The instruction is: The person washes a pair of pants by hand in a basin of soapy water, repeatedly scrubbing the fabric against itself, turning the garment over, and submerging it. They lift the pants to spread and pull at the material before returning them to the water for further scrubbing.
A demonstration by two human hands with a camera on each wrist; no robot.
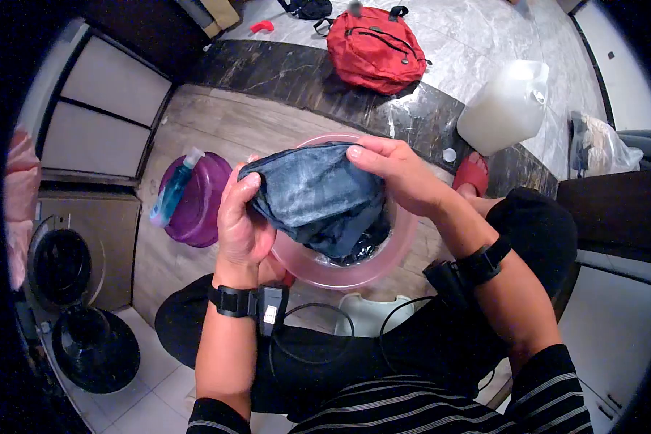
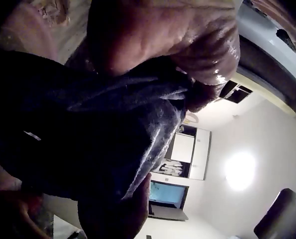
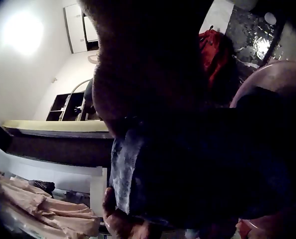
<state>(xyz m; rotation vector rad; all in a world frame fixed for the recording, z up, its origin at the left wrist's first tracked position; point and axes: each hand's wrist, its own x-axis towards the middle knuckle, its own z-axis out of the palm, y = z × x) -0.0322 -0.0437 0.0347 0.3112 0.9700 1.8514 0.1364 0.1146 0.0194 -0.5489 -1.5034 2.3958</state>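
A wet blue denim-like garment (image 1: 317, 189) is stretched between both hands above a pink basin (image 1: 405, 242). My left hand (image 1: 240, 220) grips its left end, thumb on top. At the upper right edge, my right hand (image 1: 401, 172) pinches the fabric between thumb and fingers. The garment's lower folds hang down into the basin, where a bit of water glints. In the left wrist view the dark garment (image 2: 160, 129) spans from one hand to the other, and its lit edge looks soaked. The right wrist view shows mostly shadowed cloth.
Left of the basin, a bottle of blue liquid (image 1: 172, 192) lies across a purple basin (image 1: 206, 206). A red backpack (image 1: 376, 54) and a white jug (image 1: 505, 108) stand beyond. A pale stool (image 1: 372, 315) is close in front of me. A front-loading washer (image 1: 116, 253) is at the left.
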